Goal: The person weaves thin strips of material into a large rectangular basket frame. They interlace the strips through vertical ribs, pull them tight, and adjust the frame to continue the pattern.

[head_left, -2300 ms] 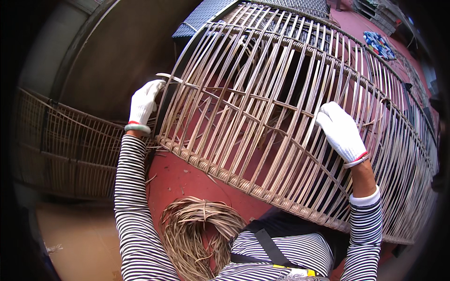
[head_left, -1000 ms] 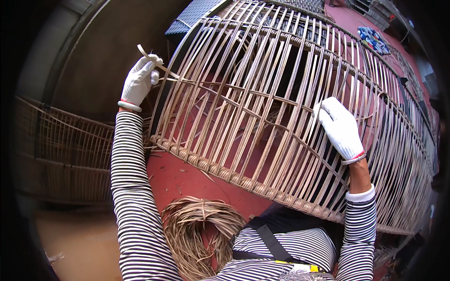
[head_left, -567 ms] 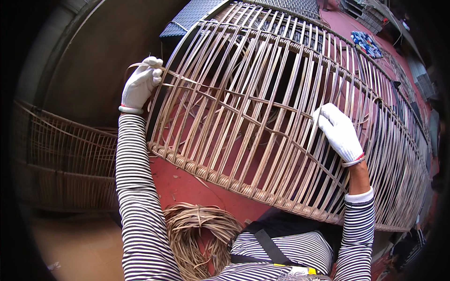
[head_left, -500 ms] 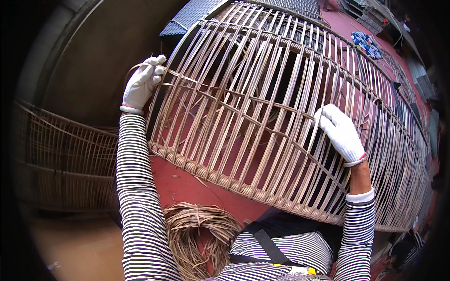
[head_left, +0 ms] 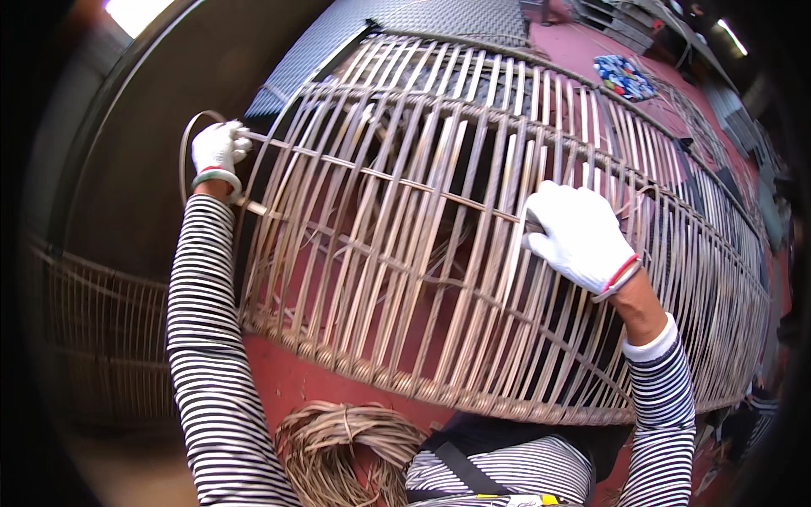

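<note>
A large curved panel of wicker slats (head_left: 405, 321) lies across the space before me, with rope-like bound rims. My left hand (head_left: 219, 149), in a white glove, is closed on a flat brown weaving strip (head_left: 329, 158) at the panel's left edge; the strip's loose end loops up behind the wrist. From there the strip runs fairly straight across the slats to my right hand (head_left: 574, 230). That gloved hand is closed on the strip, thumb and fingers pinched over the slats. A second crosswise strip (head_left: 397, 264) slants lower through the slats.
A coil of brown strips (head_left: 351, 444) lies on the red floor by my lap. Another wicker panel (head_left: 106, 338) stands at the left. Grey woven furniture (head_left: 363, 29) is behind the panel. A patterned cloth (head_left: 623, 78) lies at the far right. Part of a person (head_left: 752, 422) shows at the right.
My left hand has moved left, and the upper strip now runs straighter. My right hand has shifted left along the slats. The whole view has shifted slightly.
</note>
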`<state>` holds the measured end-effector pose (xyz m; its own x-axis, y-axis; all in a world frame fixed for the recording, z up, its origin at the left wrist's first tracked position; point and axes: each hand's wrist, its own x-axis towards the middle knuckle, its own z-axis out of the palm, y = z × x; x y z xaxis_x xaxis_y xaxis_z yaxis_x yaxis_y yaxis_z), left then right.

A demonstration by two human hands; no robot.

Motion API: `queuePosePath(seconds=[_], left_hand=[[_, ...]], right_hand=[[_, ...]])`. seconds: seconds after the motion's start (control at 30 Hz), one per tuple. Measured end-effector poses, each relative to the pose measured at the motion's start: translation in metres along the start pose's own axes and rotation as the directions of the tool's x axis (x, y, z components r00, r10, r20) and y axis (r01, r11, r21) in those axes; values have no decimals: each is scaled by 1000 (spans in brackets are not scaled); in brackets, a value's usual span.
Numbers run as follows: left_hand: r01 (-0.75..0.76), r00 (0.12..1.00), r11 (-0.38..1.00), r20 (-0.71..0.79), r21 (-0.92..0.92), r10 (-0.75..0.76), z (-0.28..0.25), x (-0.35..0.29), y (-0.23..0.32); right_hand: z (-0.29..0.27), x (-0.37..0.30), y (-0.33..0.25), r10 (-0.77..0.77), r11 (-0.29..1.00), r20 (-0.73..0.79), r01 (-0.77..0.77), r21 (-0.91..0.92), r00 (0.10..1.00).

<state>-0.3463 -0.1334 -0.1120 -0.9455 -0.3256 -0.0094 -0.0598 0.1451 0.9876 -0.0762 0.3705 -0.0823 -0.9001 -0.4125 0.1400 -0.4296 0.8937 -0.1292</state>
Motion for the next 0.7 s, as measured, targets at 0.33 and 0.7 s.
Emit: queuePosePath(seconds=[0.33, 0.7], left_hand=[[-37, 993, 999, 109, -30, 40, -48, 165, -90], [-88, 887, 987, 461, 136, 16, -5, 56, -28]], right_hand=[[44, 39, 38, 180, 945, -628, -311, -103, 757], [46, 47, 38, 344, 855, -555, -497, -148, 757]])
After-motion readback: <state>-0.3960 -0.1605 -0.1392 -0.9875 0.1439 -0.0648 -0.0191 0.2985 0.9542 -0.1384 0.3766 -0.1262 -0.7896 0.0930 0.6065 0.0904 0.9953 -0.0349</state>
